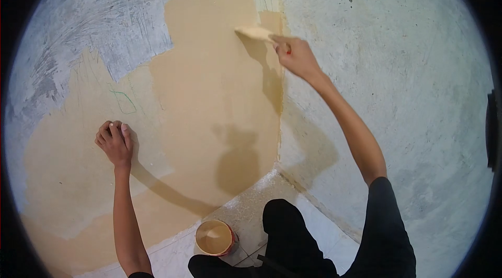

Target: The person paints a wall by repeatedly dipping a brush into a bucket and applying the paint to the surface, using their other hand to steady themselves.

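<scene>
Keep the strokes of your cream-coloured, flat-headed brush [255, 33] even and overlapping; it sits in the upper middle of the frame, its tip toward the left and seemingly against the wet-looking tan coat [209, 69]. Light, steady pressure should suit the edge beside the rough, scratched grey wall patch [133, 16] at upper left, where a heavy hand could leave ridges. Take care near the corner line right of centre — a stray swipe there could mark the pale grey, speckled wall [397, 79] on the right side. A modest load from the round, red-sided tub of cream paint [230, 249], at lower centre beside your black-trousered legs [293, 236], should limit drips.

Your right hand [298, 58] is closed around the brush's handle, wrist raised, with the forearm slanting up from the black sleeve [384, 220] at lower right. Your left hand [116, 145], left of centre, has its fingers loosely curled — no object shows in it, though you cannot tell from this angle whether the palm hides anything or whether the knuckles touch the wall. Its forearm rises almost straight from the bottom edge.
</scene>
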A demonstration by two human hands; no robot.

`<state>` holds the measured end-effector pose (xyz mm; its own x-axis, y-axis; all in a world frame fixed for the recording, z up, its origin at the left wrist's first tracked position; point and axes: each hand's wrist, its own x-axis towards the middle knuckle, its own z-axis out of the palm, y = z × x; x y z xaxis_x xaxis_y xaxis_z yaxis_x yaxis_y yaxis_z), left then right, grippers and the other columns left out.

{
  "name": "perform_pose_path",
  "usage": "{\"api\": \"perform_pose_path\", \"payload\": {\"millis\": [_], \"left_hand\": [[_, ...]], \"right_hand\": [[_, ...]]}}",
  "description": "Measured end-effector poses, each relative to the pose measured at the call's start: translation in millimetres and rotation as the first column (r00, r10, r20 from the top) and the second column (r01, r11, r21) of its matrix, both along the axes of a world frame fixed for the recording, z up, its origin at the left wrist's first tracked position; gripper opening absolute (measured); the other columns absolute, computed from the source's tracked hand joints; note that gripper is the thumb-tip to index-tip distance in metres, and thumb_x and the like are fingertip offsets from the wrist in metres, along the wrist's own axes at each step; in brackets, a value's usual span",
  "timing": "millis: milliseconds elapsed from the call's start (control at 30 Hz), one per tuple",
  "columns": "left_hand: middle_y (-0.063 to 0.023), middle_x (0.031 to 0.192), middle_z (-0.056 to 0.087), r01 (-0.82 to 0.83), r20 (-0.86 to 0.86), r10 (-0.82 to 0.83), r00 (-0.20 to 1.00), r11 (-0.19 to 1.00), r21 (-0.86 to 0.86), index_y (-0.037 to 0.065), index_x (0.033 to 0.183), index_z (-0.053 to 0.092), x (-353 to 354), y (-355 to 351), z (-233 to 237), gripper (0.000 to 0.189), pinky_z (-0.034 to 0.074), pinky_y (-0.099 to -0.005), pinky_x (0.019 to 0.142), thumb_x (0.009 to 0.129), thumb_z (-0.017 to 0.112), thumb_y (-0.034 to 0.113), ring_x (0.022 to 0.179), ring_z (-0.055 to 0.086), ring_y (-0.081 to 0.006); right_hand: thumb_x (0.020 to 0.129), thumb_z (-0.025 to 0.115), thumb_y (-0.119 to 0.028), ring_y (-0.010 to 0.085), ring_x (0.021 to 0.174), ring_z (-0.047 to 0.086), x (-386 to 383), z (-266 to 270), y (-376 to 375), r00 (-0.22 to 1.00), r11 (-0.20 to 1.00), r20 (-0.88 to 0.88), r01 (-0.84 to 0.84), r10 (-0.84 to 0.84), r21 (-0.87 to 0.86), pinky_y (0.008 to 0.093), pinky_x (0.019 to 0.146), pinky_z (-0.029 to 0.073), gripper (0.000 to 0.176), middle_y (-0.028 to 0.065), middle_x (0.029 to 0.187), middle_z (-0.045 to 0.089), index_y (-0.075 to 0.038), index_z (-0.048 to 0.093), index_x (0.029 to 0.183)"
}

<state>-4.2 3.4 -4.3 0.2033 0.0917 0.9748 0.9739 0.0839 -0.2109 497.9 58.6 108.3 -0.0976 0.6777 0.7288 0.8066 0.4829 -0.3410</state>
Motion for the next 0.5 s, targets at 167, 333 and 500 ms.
{"api": "perform_pose_path", "payload": {"millis": [167, 333, 500], "left_hand": [[-0.0118, 0.115, 0.054, -0.024, 0.016, 0.024, 1.000, 0.999, -0.039, 0.006, 0.103, 0.061, -2.2, 1.1, -2.1, 0.025, 0.033, -0.0447, 0.094, 0.097, 0.052, 0.028, 0.108, 0.047, -0.0314], [-0.0106, 0.111, 0.054, -0.021, 0.005, 0.021, 1.000, 1.000, 0.008, 0.009, 0.099, 0.060, -0.2, 2.5, -1.0, 0.023, 0.034, -0.0442, 0.093, 0.096, 0.053, 0.030, 0.106, 0.048, -0.0296], [-0.0105, 0.111, 0.054, -0.026, 0.020, 0.026, 0.999, 0.999, -0.020, 0.009, 0.099, 0.060, 1.6, -1.7, -1.4, 0.022, 0.034, -0.0439, 0.093, 0.096, 0.053, 0.030, 0.106, 0.048, -0.0297]], "right_hand": [[0.086, 0.051, -0.020, 0.0402, 0.084, 0.066, 1.8, 47.1, 24.4, 0.989, 0.924, -0.126, -0.019, 0.072, 0.382, 0.0457, 0.076, 0.053, 0.037, 0.0222, 0.090, 0.068, -0.009, 0.068, 0.117], [0.089, 0.052, -0.021, 0.0395, 0.072, 0.064, -12.3, 25.9, 51.3, 0.999, 0.910, -0.043, 0.027, -0.010, 0.415, 0.0464, 0.069, 0.051, 0.038, 0.0228, 0.082, 0.066, -0.010, 0.064, 0.122], [0.088, 0.052, -0.019, 0.0398, 0.075, 0.065, -6.6, -45.0, 28.5, 0.999, 0.976, 0.034, -0.035, 0.029, 0.214, 0.0491, 0.070, 0.052, 0.039, 0.0220, 0.082, 0.067, -0.010, 0.061, 0.126]]}}
